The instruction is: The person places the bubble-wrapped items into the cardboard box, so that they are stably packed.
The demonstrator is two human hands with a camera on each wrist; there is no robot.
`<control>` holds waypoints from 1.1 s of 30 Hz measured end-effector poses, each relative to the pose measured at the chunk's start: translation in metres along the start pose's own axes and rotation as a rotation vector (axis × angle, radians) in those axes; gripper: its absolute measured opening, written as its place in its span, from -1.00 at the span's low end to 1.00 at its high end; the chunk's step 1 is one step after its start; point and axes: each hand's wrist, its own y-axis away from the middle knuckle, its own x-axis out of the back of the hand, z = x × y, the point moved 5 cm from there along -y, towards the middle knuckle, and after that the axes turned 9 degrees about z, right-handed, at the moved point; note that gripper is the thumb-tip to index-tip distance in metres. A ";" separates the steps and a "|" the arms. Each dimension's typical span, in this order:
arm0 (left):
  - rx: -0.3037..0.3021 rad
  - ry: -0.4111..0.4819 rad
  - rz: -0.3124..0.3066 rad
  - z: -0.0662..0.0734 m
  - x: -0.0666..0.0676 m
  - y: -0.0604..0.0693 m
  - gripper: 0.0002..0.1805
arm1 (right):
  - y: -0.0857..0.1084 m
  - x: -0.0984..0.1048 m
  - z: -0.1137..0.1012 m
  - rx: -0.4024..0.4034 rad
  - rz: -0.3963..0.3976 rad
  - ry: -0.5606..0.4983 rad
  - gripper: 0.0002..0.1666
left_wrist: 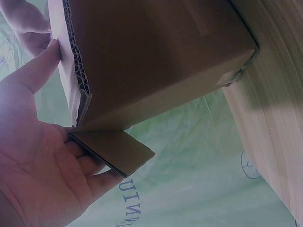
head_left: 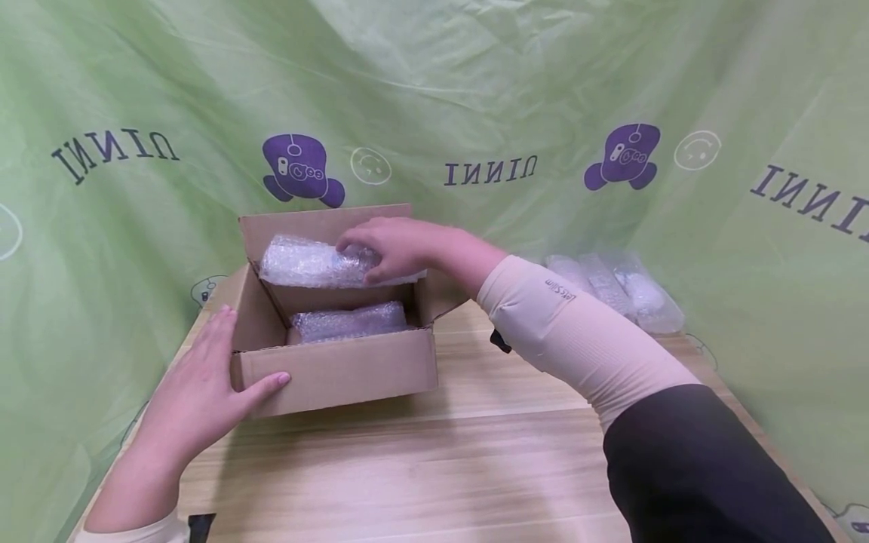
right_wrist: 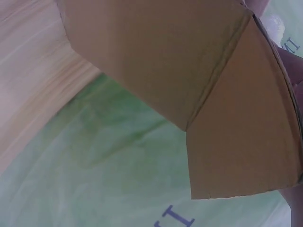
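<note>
An open cardboard box (head_left: pixel 339 369) stands on the table, left of the middle, with its back flap upright. My left hand (head_left: pixel 197 392) holds the box's near left corner, thumb over the front wall and fingers along the left side; the left wrist view shows those fingers behind a small side flap (left_wrist: pixel 113 149). Over the box's back part, my right hand (head_left: pixel 400 245) grips the right end of a bubble-wrapped package (head_left: pixel 299 264). Another bubble-wrapped package (head_left: pixel 353 323) lies inside the box. What either wrap contains is unclear. The right wrist view mostly shows the box's side flap (right_wrist: pixel 236 132).
Several more bubble-wrapped packages (head_left: pixel 591 279) lie at the table's back right, behind my right forearm. A green curtain (head_left: pixel 434 90) with printed figures hangs close behind and on both sides of the wooden table (head_left: pixel 434 475).
</note>
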 end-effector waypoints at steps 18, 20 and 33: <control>0.007 0.006 0.003 0.000 -0.001 0.001 0.28 | 0.017 0.008 0.020 -0.042 0.027 -0.051 -0.12; 0.006 0.005 -0.001 0.000 -0.001 0.001 0.28 | 0.022 0.012 0.025 -0.060 0.046 -0.061 -0.12; 0.011 0.004 -0.018 0.000 -0.001 0.000 0.28 | 0.063 0.033 0.071 -0.207 0.336 -0.166 -0.14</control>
